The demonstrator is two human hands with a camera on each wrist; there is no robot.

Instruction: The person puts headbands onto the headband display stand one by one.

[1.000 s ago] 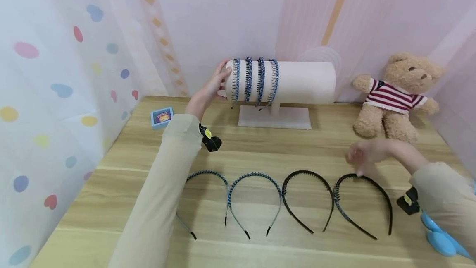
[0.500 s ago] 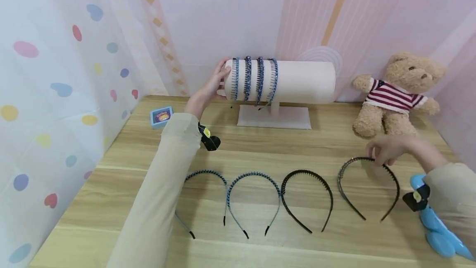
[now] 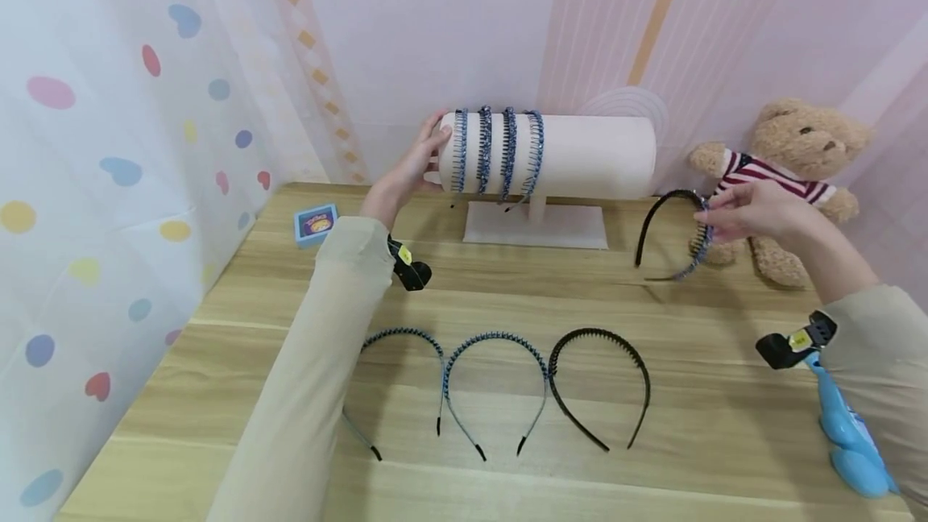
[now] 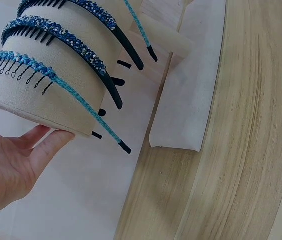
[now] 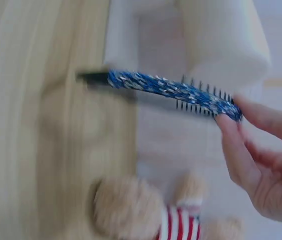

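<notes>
My right hand [image 3: 747, 212] pinches the top of a headband [image 5: 170, 90] with blue sequins and black comb teeth. It hangs in the air in front of the teddy bear, off the right end of the white cylindrical display stand [image 3: 602, 155]. At the stand's left end my left hand [image 3: 416, 163] holds the rim, fingers and thumb spread around it. Several blue headbands [image 4: 71, 40] sit side by side over the left half of the cylinder. On the table lie two blue headbands, one [image 3: 496, 337] in the middle, and a black headband [image 3: 598, 333].
A teddy bear [image 3: 776, 171] in a striped shirt sits at the back right. A small blue box [image 3: 316, 224] lies at the back left of the wooden table [image 3: 580, 482]. Near the right sleeve is a blue balloon-like object [image 3: 855, 441]. Patterned curtains hang behind.
My right hand has lifted the rightmost headband off the table and carried it up and back toward the stand, turning it. The left hand stays at the stand's end.
</notes>
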